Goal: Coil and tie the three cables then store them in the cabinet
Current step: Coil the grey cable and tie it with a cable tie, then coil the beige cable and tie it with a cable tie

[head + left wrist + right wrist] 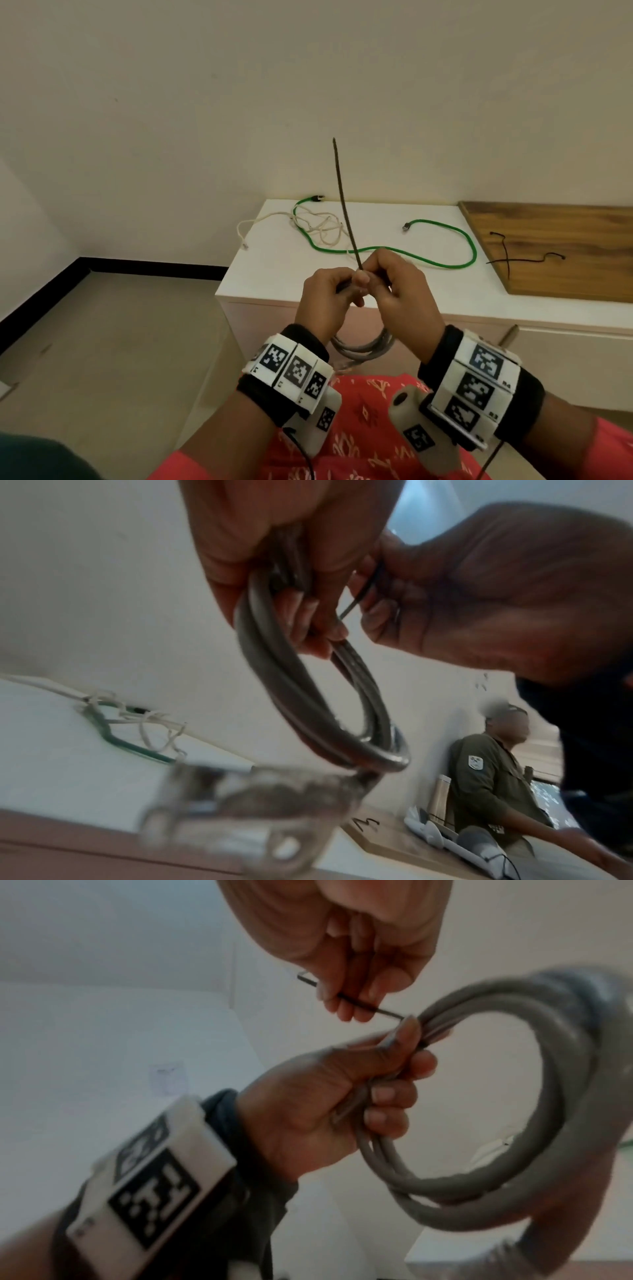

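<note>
A coiled grey cable [363,346] hangs in front of the white cabinet [270,274], and my left hand [337,291] grips its bundled strands at the top. My right hand [378,275] pinches a black cable tie [344,205] right beside the left fingers; its long tail stands upward. The left wrist view shows the coil [308,710] under my left hand [301,607] and the tie [356,599] in my right hand [383,601]. Seen from the right wrist, the tie [371,1007] runs from my right hand [346,1001] to the coil [565,1096]. A green cable [445,263] and a white cable [322,226] lie loose and tangled on the cabinet top.
Two more black ties [507,253] lie on a wooden board [565,219] at the right of the cabinet top. A wall runs behind the cabinet and bare floor lies to the left. In the left wrist view another person [489,777] sits against the wall at the right.
</note>
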{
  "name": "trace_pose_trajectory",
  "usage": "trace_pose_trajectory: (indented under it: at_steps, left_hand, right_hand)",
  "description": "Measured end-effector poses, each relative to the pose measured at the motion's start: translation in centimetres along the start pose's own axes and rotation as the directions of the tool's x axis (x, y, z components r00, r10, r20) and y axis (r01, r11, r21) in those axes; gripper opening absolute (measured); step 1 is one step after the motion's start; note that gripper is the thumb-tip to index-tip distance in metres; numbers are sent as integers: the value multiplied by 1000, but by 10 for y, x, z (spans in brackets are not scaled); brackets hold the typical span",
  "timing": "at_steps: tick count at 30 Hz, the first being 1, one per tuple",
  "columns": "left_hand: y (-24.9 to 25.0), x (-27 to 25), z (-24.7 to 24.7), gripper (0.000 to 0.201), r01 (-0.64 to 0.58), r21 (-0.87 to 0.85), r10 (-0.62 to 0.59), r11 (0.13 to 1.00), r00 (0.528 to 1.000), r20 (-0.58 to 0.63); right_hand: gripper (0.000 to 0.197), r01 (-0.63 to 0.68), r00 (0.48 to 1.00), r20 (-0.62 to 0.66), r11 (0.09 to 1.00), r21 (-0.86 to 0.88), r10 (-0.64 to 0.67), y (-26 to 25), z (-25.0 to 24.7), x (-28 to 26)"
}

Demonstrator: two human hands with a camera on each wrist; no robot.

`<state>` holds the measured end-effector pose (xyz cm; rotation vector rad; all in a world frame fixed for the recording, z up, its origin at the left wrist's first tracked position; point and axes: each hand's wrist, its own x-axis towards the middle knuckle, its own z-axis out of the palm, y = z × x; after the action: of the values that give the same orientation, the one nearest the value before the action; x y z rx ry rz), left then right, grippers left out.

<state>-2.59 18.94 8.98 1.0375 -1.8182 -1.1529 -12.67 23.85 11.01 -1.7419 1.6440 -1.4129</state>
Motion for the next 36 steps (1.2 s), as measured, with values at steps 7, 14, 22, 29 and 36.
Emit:
trace_pose_trajectory:
  at_steps: [7, 14, 22, 29, 36]
  left_hand:
    - [-32, 32, -43, 10, 196, -158, -220, 968, 964, -149]
    - [-96, 75, -89, 17, 368, -307, -450, 878, 852, -267]
    - [-160, 113, -125, 30, 498, -235, -551, 835, 747, -373]
    - [-190, 121, -135, 35, 524, -198, -556, 828, 730, -397]
    - [-190, 116, -129, 37, 485, -135, -497, 864, 777, -387]
  right_hand:
    - [31, -350, 935, 129, 922, 168, 331, 21, 20, 40]
    - [39, -629, 740, 416, 764, 147, 529, 49, 84, 65]
    - [44, -657, 670, 486, 753, 36, 561, 84, 154, 137]
    - [48, -661, 628, 505, 748, -56, 593, 119, 187, 164]
    - [44, -627, 653, 483, 774, -88, 583, 138, 176, 161]
